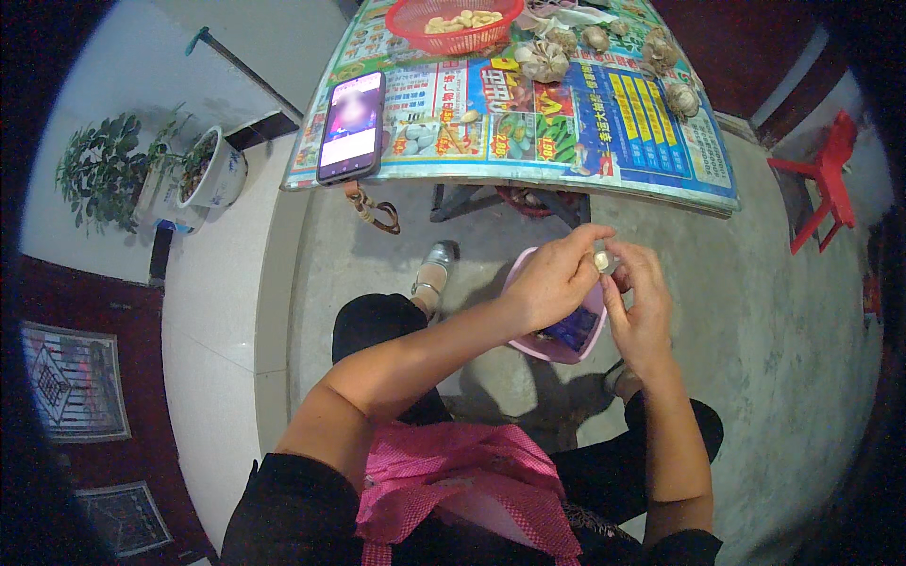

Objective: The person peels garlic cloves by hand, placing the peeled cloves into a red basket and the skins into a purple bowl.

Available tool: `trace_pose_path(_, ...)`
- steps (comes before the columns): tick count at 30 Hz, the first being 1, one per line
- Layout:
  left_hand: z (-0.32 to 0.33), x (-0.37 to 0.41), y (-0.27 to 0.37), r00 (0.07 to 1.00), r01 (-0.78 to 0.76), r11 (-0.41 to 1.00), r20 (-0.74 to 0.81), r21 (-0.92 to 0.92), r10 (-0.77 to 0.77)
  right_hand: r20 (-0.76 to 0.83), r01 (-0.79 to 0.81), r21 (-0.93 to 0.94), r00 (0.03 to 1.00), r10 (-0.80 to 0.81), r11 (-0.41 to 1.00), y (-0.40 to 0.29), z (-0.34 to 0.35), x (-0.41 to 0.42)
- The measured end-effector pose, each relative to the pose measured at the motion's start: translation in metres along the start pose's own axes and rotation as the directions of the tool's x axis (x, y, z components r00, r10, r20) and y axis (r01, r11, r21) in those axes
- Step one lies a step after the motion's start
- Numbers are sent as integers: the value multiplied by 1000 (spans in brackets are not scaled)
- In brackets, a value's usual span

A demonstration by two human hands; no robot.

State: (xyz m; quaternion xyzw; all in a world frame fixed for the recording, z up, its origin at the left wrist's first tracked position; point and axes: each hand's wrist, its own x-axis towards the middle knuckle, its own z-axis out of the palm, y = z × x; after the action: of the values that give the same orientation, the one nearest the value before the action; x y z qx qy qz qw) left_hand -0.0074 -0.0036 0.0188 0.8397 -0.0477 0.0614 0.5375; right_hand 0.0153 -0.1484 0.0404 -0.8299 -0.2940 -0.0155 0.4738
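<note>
Above a pink plastic bin [520, 272] on the floor, my left hand [559, 279] and my right hand [640, 301] meet fingertip to fingertip. Between them they pinch a pale garlic clove [601, 262], with a whitish, filmy bit of skin beside it. A dark purple liner or bag shows inside the bin, partly hidden by my left hand. On the table ahead, a red plastic colander [453, 44] holds several peeled cloves [467, 21]. One loose clove [470, 116] lies on the printed sheet. A large garlic bulb [542, 61] sits right of the colander, with several smaller bulbs [596, 38] around it.
A smartphone [352, 131] with a lit screen lies at the table's left edge, its strap [375, 212] hanging over. Printed advertising sheets [425, 145] cover the tabletop. A red plastic stool [821, 177] stands at right, a potted plant [212, 170] at left.
</note>
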Motion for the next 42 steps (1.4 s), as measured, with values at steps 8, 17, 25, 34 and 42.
trace_pose_path(8,0,-2,2,997,53,997,51,50,-55,120,114,-181,988,-93,977,10,-6,0)
trace_pose_path(17,-3,0,-2,956,270,906,201,-326,-212,70,-60,-1,996,60,998,7,-4,-4)
trace_pose_path(25,-5,2,2,945,326,772,214,-545,-248,172,-328,534,945,279,779,18,0,-5)
trace_pose_path(34,-5,-4,-6,923,386,759,223,-525,-315,71,-291,517,952,298,805,26,-2,-1)
trace_pose_path(42,-7,-2,3,929,362,685,184,-633,-321,-61,-69,34,996,71,997,14,-4,2)
